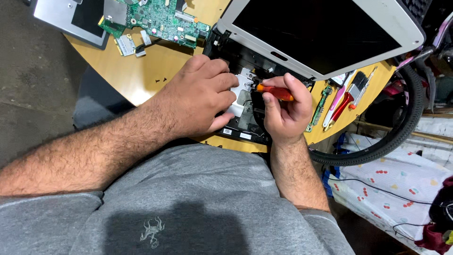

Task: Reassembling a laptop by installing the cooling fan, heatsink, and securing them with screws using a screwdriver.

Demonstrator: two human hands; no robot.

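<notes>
we've got the opened laptop base (245, 123) sitting at the near edge of the round wooden desk (155, 71), its white-framed screen (325, 33) folded back toward 1 o'clock. our right hand (283, 111) is clenched around a small orange-handled screwdriver (276, 92), the tip pointing toward 9 o'clock into a white bracket piece (241, 85) inside the base. our left hand (200, 97) is pressed down on that same white piece, fingers curled over it, grasping and steadying it; how much of it the hand covers we can't tell.

to do this bit well, we reckon the driver wants to stay square in the screw head with light downward pressure, since a tilted tip probably chews up tiny screws fast. the left hand pinning the bracket looks right, it likely stops the part twisting with the driver. we'd also watch the thin cables near the hinge, hard to see here.

other stuff around: the green circuit board (155, 21) at 11 o'clock, a grey panel (71, 19) beyond it, and a brush with red handle (347, 99) plus a narrow green board strip (321, 104) at 3 o'clock, well apart from the work. a bicycle tyre (401, 127) curves past the desk edge.
</notes>
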